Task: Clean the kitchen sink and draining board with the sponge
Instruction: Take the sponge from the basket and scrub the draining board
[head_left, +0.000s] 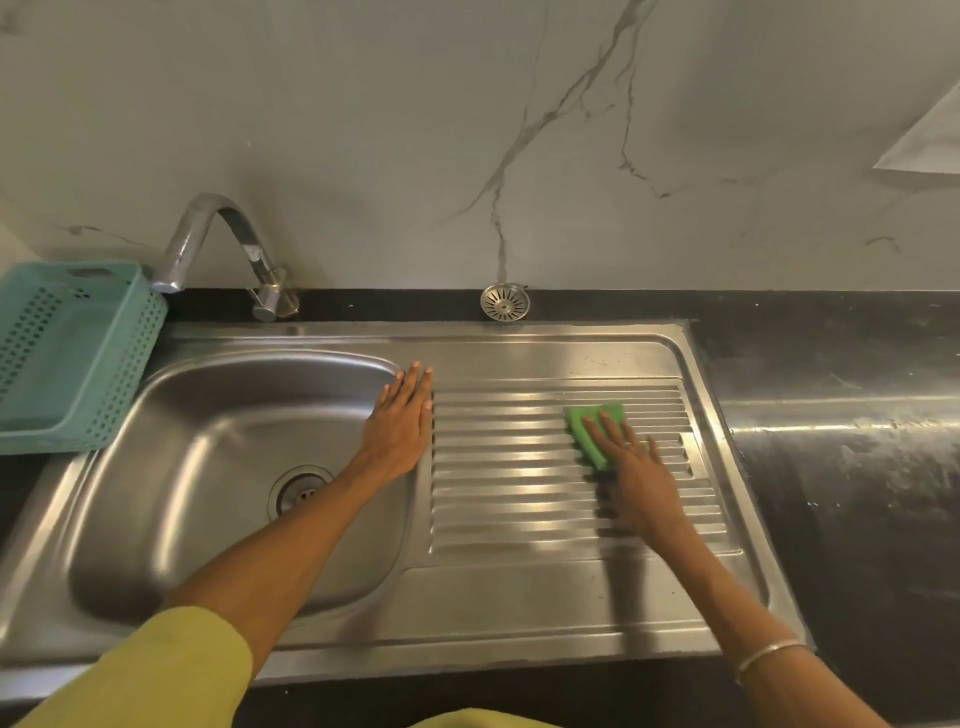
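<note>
A person is standing over a stainless steel kitchen sink unit, seen from above, with both bare arms reaching forward. The sink bowl (171, 457) is lying on the left side of the unit, and it is holding nothing except its round drain (297, 491) at the bottom. To the right of the sink bowl, the ribbed draining board (519, 478) is stretching across the rest of the steel. The left hand (402, 421) is resting flat on the steel strip between the sink bowl and the draining board, fingers straight and close together, holding nothing. The right hand (631, 462) is pressing a green sponge (589, 428) down onto the ribs, well to the right of the sink bowl, with straight fingers lying flat on top of it. A thin bangle (769, 656) is circling the right wrist, and a yellow-green sleeve (156, 675) is covering the left upper arm. Behind the sink bowl, a curved metal tap (218, 244) is standing on the dark counter (841, 467). Just left of the sink bowl, a teal perforated plastic basket (72, 358) is sitting tilted, and it appears to be holding nothing. Behind the draining board, to the right of the sink bowl, a round metal strainer (505, 302) is leaning against the grey marbled wall (415, 130).
</note>
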